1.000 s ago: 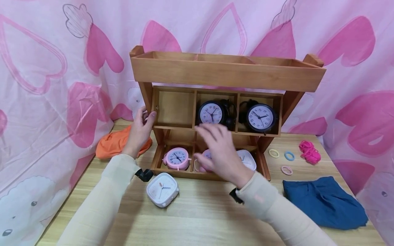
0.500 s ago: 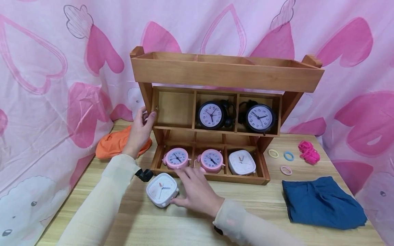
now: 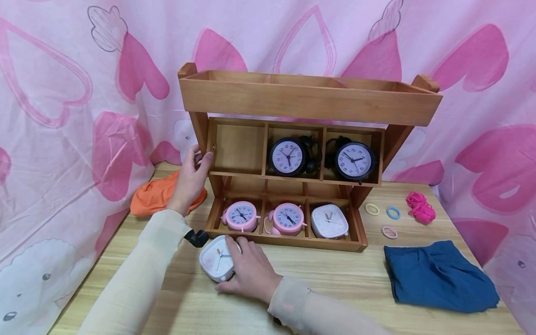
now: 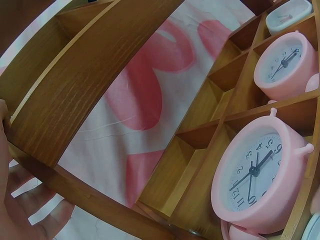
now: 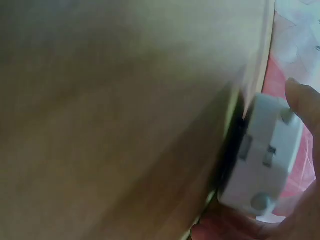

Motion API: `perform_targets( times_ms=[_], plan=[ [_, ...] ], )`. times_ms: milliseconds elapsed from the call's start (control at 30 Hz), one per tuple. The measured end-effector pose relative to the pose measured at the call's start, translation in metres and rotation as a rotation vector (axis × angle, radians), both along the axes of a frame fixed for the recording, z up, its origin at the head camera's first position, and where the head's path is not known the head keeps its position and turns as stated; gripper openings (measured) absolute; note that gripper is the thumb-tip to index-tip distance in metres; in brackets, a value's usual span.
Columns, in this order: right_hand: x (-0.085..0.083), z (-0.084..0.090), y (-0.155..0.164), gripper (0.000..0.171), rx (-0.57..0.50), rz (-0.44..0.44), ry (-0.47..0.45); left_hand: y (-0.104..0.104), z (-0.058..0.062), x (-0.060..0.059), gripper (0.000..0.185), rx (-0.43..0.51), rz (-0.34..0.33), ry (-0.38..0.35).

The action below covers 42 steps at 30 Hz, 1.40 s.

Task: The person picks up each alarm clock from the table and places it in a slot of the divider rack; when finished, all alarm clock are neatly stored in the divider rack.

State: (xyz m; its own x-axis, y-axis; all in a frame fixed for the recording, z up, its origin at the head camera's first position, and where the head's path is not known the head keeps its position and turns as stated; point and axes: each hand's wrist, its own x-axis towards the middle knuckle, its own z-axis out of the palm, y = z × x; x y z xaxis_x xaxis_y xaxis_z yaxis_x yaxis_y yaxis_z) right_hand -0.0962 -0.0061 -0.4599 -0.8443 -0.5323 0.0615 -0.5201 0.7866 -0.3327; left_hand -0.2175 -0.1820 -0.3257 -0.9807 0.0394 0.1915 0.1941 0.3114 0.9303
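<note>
A wooden tiered shelf point(image 3: 310, 100) stands on the table, and my left hand point(image 3: 189, 181) grips its left side. In the left wrist view the fingers point(image 4: 50, 215) reach around the side post. My right hand point(image 3: 255, 272) holds a white square alarm clock point(image 3: 214, 259) on the table in front of the shelf, a finger over its top right corner and the thumb low by its bottom edge. The right wrist view shows this clock's side with small round feet between thumb and finger. Part of its dial is hidden by the fingers.
Two black alarm clocks point(image 3: 288, 157) sit in the middle tier. Below are two pink alarm clocks point(image 3: 241, 215) and another white clock point(image 3: 329, 221). Orange cloth point(image 3: 152, 194) lies left; blue cloth point(image 3: 439, 277), pink yarn point(image 3: 420, 207) and small hair ties point(image 3: 393, 212) lie right.
My right hand has come down and left from in front of the shelf to the white clock and taken hold of it. The left hand stays on the shelf's side.
</note>
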Motion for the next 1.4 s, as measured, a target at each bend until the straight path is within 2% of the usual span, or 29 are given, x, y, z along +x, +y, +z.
perform_targets(
  times_ms=[100, 333, 467, 567, 700, 733, 900, 1067, 1400],
  plan=[
    [0.002, -0.002, -0.005, 0.115, 0.012, -0.011, -0.009, -0.001, -0.004, -0.003, 0.055, 0.008, -0.004, 0.006],
    [0.003, -0.001, -0.013, 0.105, 0.034, -0.048, -0.011, -0.010, -0.028, -0.022, 0.060, -0.002, 0.010, 0.019],
    [0.002, -0.001, -0.013, 0.101, 0.032, -0.050, -0.009, -0.006, -0.016, -0.012, 0.058, -0.006, 0.004, 0.003],
    [0.002, -0.003, -0.011, 0.099, -0.004, -0.036, 0.014, -0.006, -0.015, -0.011, 0.058, -0.010, 0.006, -0.005],
    [0.004, -0.002, -0.003, 0.100, -0.073, -0.009, 0.040, -0.010, -0.030, -0.022, 0.064, -0.020, 0.024, 0.002],
    [0.005, 0.001, 0.000, 0.101, -0.087, -0.005, 0.042, -0.010, -0.031, -0.022, 0.065, -0.021, 0.025, 0.000],
    [0.007, 0.023, 0.017, 0.103, -0.138, 0.008, 0.063, -0.011, -0.029, -0.022, 0.065, -0.026, 0.026, -0.022],
    [0.000, 0.055, 0.034, 0.099, -0.186, 0.003, 0.150, -0.011, -0.026, -0.022, 0.062, -0.019, 0.020, -0.038],
    [-0.036, 0.123, 0.050, 0.089, -0.266, -0.036, 0.343, -0.013, -0.031, -0.026, 0.068, -0.024, 0.033, -0.006]
  ],
)
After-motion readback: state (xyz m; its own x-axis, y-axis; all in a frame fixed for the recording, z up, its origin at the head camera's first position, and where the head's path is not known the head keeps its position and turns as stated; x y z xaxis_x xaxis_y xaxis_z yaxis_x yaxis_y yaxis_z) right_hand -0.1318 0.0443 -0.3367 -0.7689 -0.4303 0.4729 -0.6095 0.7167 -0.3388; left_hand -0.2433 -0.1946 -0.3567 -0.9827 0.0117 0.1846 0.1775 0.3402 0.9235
